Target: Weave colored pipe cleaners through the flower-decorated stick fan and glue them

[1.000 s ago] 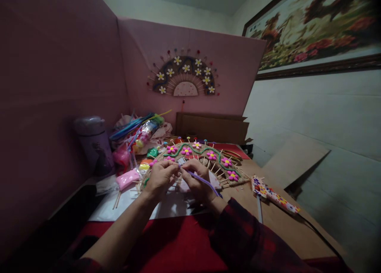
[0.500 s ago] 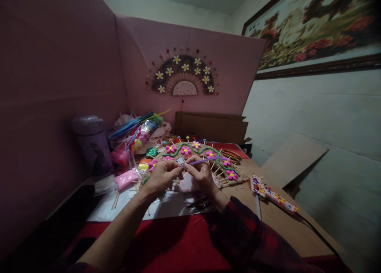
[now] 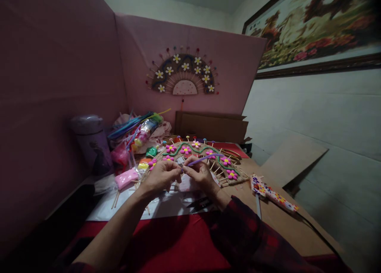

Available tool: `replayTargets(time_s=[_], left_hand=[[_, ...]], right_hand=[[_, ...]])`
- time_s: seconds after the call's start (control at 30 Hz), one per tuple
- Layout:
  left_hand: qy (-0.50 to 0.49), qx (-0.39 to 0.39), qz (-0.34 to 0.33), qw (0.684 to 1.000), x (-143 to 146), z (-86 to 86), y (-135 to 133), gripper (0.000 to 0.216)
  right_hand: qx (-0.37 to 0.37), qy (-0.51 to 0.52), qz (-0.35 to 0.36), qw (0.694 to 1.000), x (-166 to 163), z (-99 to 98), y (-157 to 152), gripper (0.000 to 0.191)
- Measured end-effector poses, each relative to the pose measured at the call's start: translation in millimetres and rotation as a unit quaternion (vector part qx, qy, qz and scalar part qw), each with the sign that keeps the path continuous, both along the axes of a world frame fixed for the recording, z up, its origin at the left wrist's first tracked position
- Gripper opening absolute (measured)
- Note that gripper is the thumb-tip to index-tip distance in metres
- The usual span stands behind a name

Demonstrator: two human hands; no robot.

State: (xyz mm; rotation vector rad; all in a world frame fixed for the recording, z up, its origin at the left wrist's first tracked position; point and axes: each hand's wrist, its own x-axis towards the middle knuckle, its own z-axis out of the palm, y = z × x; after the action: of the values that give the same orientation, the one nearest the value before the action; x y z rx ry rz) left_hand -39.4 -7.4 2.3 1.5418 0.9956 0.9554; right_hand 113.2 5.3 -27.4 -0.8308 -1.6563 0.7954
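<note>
Between my two hands is a purple pipe cleaner, its long free end pointing right over the fan. My right hand pinches it near its left end between thumb and forefinger. The fingertips of my left hand are closed on that same end, and the two hands meet there. Beneath them lies a woven fan-shaped craft with pink clay flowers, a wavy green strip and bead-tipped sticks along its edge. My hands cover part of its middle and its pale half-round base.
A floral glue gun with a cord lies on the right. Scissors rest below my right hand. On the left are a pink clay packet, a purple tumbler and piled pipe cleaners. A finished fan hangs on the pink panel.
The free end of the pipe cleaner has swung slightly, now sitting a little lower and more to the left. Both hands stay together in nearly the same place.
</note>
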Motion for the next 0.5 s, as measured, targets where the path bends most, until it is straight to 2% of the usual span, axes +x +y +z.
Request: replayTargets(time_s=[0.17, 0.4, 0.5], left_hand=[[-0.077, -0.014, 0.042, 0.996, 3, -3.5, 1, 0.022], [-0.161, -0.001, 0.134, 0.978, 14, -11.5, -2, 0.022], [-0.153, 0.002, 0.120, 0.981, 15, -9.8, -5, 0.022]], right_hand=[[0.052, -0.015, -0.048, 0.997, -1, 2.3, -3, 0.014], [0.238, -0.089, -0.104, 0.962, -9, -4.9, -7, 0.008], [0.233, -0.092, -0.122, 0.960, -9, -5.3, -6, 0.011]])
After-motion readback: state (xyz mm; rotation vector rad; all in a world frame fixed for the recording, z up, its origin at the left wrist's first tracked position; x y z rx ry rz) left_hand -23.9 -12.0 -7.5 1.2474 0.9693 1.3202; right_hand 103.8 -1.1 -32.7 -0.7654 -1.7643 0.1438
